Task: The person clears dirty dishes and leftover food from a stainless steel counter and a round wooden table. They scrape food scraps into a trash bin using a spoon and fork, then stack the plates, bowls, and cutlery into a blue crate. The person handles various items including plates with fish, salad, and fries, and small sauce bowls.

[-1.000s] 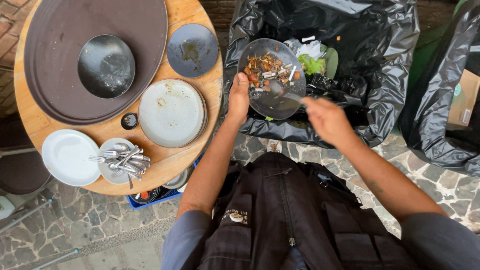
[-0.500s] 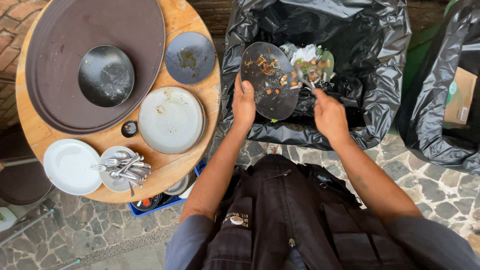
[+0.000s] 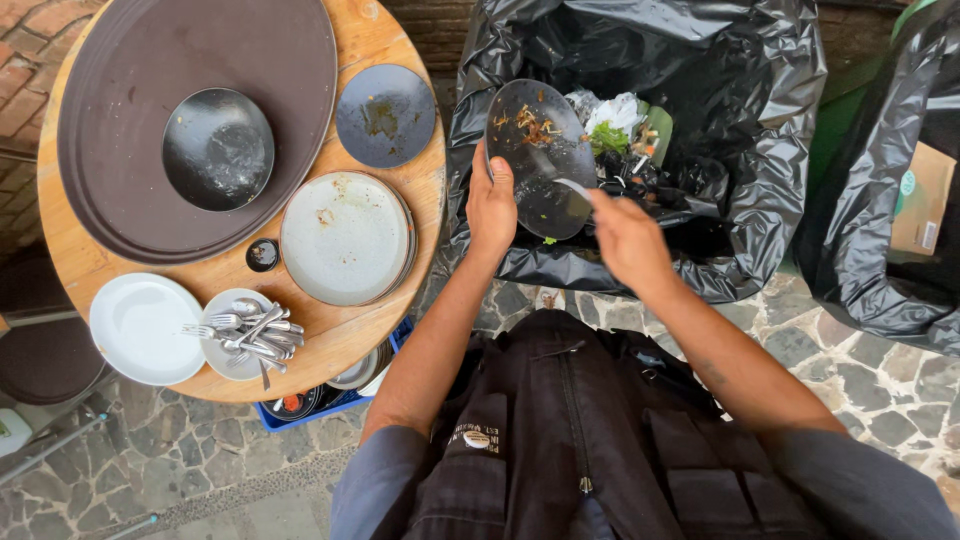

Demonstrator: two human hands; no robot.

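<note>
Left hand: your left hand (image 3: pixel 492 205) grips the near rim of the dark plate (image 3: pixel 541 157), thumb on top, fingers closed under the edge.
Right hand: your right hand (image 3: pixel 626 237) is closed around the handle of a utensil (image 3: pixel 572 186); its tip lies on the plate's face. You cannot tell whether it is a fork or a spoon.
Plate: tilted, held over the open bin bag (image 3: pixel 760 150), just above the bag's near edge. Food scraps (image 3: pixel 530 124) cling to its upper part; the lower part is mostly bare.
Bin bag: black, open, with paper, greens and other waste (image 3: pixel 620 125) inside, just beyond the plate.
Second bag: another black bag (image 3: pixel 880 230) stands to your right, with a cardboard box (image 3: pixel 920 200) in it.
Table: round wooden table (image 3: pixel 390 30) to your left, apart from both hands.
On the table: a big brown tray (image 3: pixel 120 80) bearing a dark bowl (image 3: pixel 218 148); a small dark plate (image 3: pixel 385 115); a stack of pale dirty plates (image 3: pixel 345 238); a tiny dark cup (image 3: pixel 262 255); a white plate (image 3: pixel 140 328); a small plate heaped with cutlery (image 3: pixel 245 330).
Under the table: a blue crate (image 3: pixel 330 400) with more dishes, partly hidden.
Ground: stone paving (image 3: pixel 860 370) under you.
</note>
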